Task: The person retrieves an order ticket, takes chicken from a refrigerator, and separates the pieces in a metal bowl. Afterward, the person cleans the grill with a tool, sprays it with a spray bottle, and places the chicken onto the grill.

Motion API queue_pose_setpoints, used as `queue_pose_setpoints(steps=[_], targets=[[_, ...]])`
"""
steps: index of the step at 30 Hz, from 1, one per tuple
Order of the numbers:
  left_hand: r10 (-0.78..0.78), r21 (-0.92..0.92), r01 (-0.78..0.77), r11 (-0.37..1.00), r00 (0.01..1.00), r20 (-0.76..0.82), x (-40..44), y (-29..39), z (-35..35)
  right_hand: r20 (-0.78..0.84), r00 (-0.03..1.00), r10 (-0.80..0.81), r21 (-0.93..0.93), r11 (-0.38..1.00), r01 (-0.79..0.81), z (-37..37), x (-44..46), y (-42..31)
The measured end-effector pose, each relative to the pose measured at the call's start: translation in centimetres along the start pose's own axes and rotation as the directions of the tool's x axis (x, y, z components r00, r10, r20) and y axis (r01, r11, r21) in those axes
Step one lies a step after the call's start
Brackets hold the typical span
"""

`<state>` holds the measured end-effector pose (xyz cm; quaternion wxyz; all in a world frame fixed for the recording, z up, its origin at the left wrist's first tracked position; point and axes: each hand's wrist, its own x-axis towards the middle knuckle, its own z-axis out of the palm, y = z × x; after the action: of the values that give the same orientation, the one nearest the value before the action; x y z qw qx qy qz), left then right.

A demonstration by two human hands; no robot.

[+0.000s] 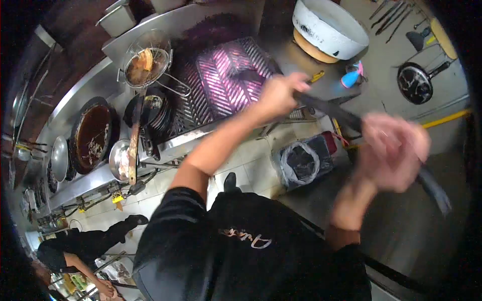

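Note:
A long black strip (337,113), apparently cloth, stretches between my two hands. My left hand (280,98) is closed on its upper end, above the right side of the slotted grill grate (231,75), which glows pink. Farther right, my right hand (394,150) is smeared by motion but wrapped round the same strip. The strip's loose tail hangs out below that hand. Just beyond my left hand lie a small yellow object (317,76) and a blue and pink bottle (350,79).
A lined bin (304,163) stands on the floor below my hands. Left of the grill are a strainer (145,65) with food, a pan of brown liquid (93,135) and a small bowl (119,159). A large white pot (326,30) sits behind. A co-worker (85,251) is at lower left.

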<state>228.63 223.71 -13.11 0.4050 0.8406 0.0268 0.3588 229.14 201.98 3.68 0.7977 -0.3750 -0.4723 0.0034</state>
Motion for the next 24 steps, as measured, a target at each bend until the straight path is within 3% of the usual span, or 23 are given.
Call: queue_pose_setpoints(steps=[1,3,4,6,8,10,12,13,16,17,18,20,22,23,24], targets=[[0.008,-0.091,-0.002,0.996,0.998,0.063,-0.7,3.4,1.7,0.103,0.989,0.107,0.037,0.993,-0.112,-1.7,0.5,-5.3],[-0.013,-0.107,0.026,0.994,0.992,0.128,-2.7,9.0,3.6,0.182,0.983,0.032,0.105,0.993,-0.052,-2.3,-0.9,-10.1],[0.093,-0.112,-0.086,0.990,0.994,0.059,-4.0,9.0,5.0,0.167,0.986,-0.009,-0.063,0.998,0.020,-2.1,-1.6,-11.8],[0.193,-0.086,-0.190,0.978,0.981,0.030,-1.9,5.6,4.0,-0.167,0.982,-0.092,-0.326,0.945,0.033,-1.1,-4.4,-9.9],[0.033,-0.094,-0.021,0.995,0.991,0.129,3.1,-4.8,2.6,-0.251,0.967,-0.040,-0.384,0.921,-0.061,-0.9,-6.1,-7.0],[0.055,-0.040,-0.052,0.998,0.996,0.074,4.7,-6.1,2.0,-0.329,0.944,0.003,-0.445,0.881,-0.158,-1.5,-5.6,-4.1],[0.083,-0.017,-0.084,0.996,0.994,-0.075,2.4,-0.9,3.3,-0.313,0.948,0.052,-0.344,0.924,-0.164,-1.9,-2.9,-0.8],[0.078,-0.155,-0.083,0.984,0.996,-0.038,0.5,1.5,3.8,-0.235,0.969,0.076,-0.167,0.979,-0.118,-1.5,-2.9,-1.4],[0.188,-0.198,-0.199,0.960,0.979,-0.074,3.7,-7.0,4.9,-0.109,0.992,0.069,-0.103,0.991,-0.080,-0.8,-3.2,7.1],[0.076,-0.074,-0.084,0.994,0.992,-0.103,5.7,-10.7,3.9,-0.104,0.992,0.065,-0.131,0.988,-0.078,-1.0,-3.7,12.3],[0.004,0.187,-0.026,0.982,0.993,0.116,7.6,-14.3,2.3,-0.091,0.996,0.016,-0.154,0.988,-0.030,-0.8,-3.3,14.7],[0.201,0.038,-0.212,0.977,0.961,0.188,7.6,-11.9,0.8,-0.095,0.982,-0.163,-0.213,0.967,0.140,0.4,-1.1,10.4],[0.041,-0.016,-0.038,0.999,0.971,0.237,2.9,-3.0,-1.3,-0.402,0.911,0.086,-0.426,0.863,-0.270,2.2,-0.6,0.5],[-0.103,0.067,0.089,0.994,0.963,0.249,-0.2,1.2,-1.5,-0.175,0.969,0.174,-0.187,0.961,-0.206,1.0,-1.1,-2.6],[-0.049,0.013,0.047,0.999,0.979,0.199,-3.3,3.3,-1.5,0.064,0.966,0.251,0.074,0.964,-0.255,-0.2,-1.6,-5.7]])
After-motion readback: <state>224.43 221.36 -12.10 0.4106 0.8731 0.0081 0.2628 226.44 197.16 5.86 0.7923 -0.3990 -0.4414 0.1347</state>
